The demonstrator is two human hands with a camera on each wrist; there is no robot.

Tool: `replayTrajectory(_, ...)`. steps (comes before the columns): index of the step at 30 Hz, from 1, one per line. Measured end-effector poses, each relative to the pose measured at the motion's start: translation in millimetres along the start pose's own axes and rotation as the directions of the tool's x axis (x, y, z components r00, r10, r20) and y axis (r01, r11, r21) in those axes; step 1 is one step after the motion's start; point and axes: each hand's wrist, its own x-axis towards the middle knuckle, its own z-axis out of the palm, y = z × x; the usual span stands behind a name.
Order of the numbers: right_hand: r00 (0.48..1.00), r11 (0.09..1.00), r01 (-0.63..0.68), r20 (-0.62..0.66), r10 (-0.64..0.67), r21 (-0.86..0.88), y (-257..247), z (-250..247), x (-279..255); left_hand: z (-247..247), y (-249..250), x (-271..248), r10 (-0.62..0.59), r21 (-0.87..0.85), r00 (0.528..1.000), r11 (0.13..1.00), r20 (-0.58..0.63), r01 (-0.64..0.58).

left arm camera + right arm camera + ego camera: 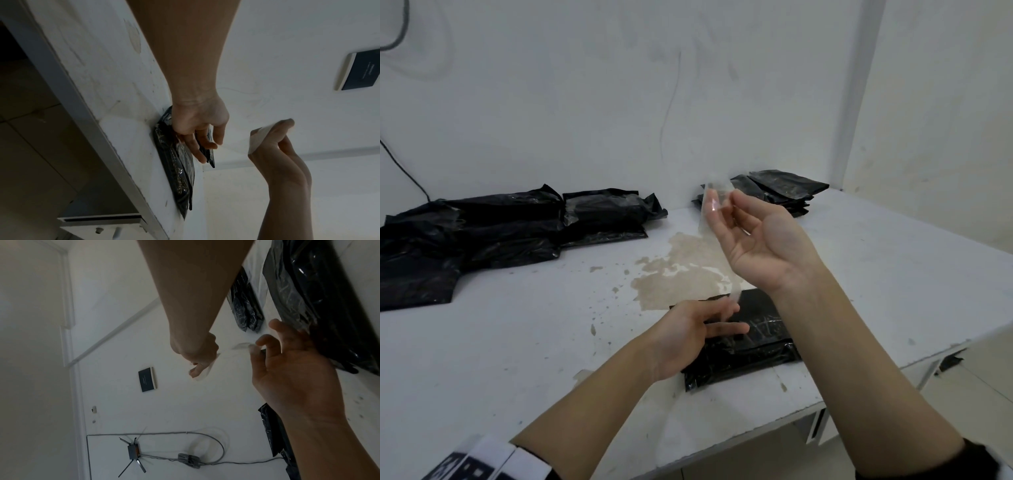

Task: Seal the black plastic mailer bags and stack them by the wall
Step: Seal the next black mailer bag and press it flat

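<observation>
A black mailer bag (750, 346) lies flat near the table's front edge. My left hand (729, 318) rests on its near end with fairly straight fingers (202, 152). My right hand (719, 205) is raised above the table, palm toward me. It pinches a translucent peel-off strip (717, 187) that trails down toward the bag's far edge beside my left fingertips. The left wrist view shows the strip (258, 138) wrapped over the right fingers. A stack of flat black bags (777, 192) sits at the back right against the wall. A loose pile of black bags (482, 236) fills the back left.
The white table (517, 342) has a tan worn patch (681, 274) at its middle. Its front edge (756, 435) and right edge drop to the floor. A cable (404, 171) hangs on the wall at left. A router with wires (133, 451) is mounted on the wall.
</observation>
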Motion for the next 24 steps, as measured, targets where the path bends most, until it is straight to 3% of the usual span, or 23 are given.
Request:
replayTrajectory(3, 0.999, 0.999, 0.045, -0.03, -0.045, -0.014, -13.2, -7.9, -4.9, 1.0, -1.9, -0.5, 0.01, -0.044, 0.999, 0.999, -0.031, -0.012)
replayTrajectory(6, 0.982, 0.982, 0.16, -0.087, -0.169, -0.102, -38.6, -19.0, -16.4, -1.1, -2.8, -1.0, 0.023, -0.108, 0.999, 0.994, -0.048, -0.028)
replayTrajectory(11, 0.875, 0.834, 0.33, -0.187, -0.446, -0.443, -81.7, -49.2, -45.6, -9.0, -7.8, 0.9, 0.1, -0.149, 0.994, 0.983, -0.044, -0.105)
replayTrajectory(15, 0.816, 0.701, 0.208, -0.274, -0.509, -0.682, -94.6, -87.9, -59.1, -8.0, -9.5, 1.2, 0.137, -0.229, 0.988, 0.962, -0.067, -0.149)
replayTrajectory(18, 0.822, 0.709, 0.068, -0.363, -0.438, -0.702, -89.1, -113.7, -62.7, -8.1, -12.9, 5.5, 0.144, -0.336, 0.985, 0.927, -0.099, -0.169)
replayTrajectory(24, 0.866, 0.756, -0.056, -0.408, -0.287, -0.652, -71.8, -133.7, -59.4, -14.1, -16.6, 11.5, 0.133, -0.453, 0.985, 0.876, -0.11, -0.169)
